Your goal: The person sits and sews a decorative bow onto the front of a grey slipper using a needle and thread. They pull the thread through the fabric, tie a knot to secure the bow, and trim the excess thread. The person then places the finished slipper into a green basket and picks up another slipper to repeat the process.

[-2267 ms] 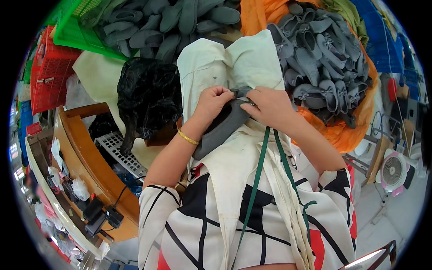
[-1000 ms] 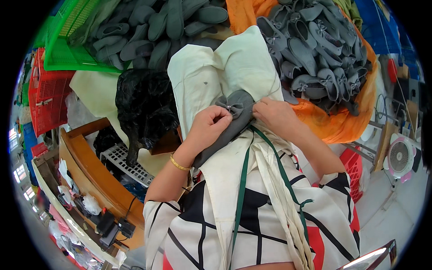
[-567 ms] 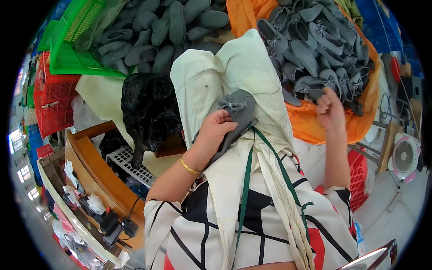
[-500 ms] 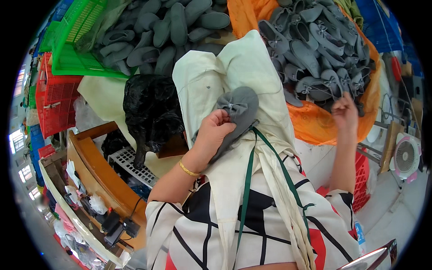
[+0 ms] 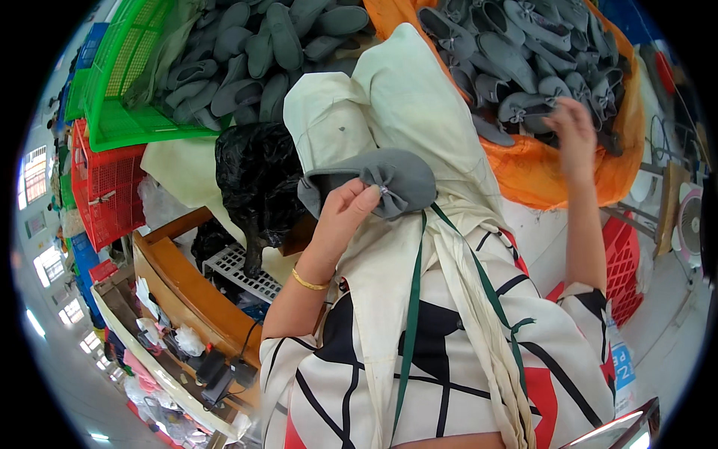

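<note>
My left hand (image 5: 348, 217) grips a grey fabric flat shoe (image 5: 314, 187) over my lap, its thumb and fingertips at the grey bow (image 5: 384, 190) on the toe. The shoe lies sideways, its toe to the right and its opening partly covered by my hand. Out to the right, my raised right hand (image 5: 574, 131) has its fingers curled together, in front of the heap of shoes. Whatever it pinches is too small or blurred to make out. A cream apron (image 5: 419, 97) with green ties covers my legs.
An orange sack (image 5: 538, 176) full of grey bowed shoes stands at the far right. At the far left, a green crate (image 5: 112, 112) is beside a pile of plain grey shoes (image 5: 284, 37). A black plastic bag (image 5: 258, 176), a red crate (image 5: 105, 179) and a wooden drawer (image 5: 187, 277) are at the left.
The shoe in my left hand has turned from slanting upright to lying sideways. My right hand stays raised at the right, slightly higher in the picture; the view has shifted a little.
</note>
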A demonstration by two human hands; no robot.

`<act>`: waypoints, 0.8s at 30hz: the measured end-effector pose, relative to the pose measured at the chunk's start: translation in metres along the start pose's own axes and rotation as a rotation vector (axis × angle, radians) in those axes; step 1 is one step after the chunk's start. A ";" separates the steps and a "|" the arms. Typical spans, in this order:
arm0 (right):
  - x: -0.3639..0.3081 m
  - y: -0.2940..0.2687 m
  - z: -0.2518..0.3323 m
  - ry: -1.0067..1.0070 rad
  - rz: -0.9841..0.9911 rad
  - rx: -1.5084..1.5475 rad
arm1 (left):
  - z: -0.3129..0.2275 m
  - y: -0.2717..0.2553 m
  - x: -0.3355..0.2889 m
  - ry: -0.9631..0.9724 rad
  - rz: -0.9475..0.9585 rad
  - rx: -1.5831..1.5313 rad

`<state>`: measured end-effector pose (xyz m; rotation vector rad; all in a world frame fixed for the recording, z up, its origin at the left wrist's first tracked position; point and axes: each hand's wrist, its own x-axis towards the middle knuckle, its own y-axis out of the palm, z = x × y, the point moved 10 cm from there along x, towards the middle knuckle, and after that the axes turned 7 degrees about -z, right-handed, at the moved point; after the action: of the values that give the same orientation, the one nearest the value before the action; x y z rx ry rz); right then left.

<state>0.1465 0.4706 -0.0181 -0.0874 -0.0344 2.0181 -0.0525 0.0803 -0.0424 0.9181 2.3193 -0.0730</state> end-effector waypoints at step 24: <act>-0.154 0.254 0.058 -0.577 0.783 -0.315 | -0.003 0.011 0.013 0.164 0.014 0.275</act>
<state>-0.0195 0.2228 0.0311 0.3356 -0.7898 2.7350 -0.0538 0.0971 -0.0458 1.1116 2.4956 -0.3284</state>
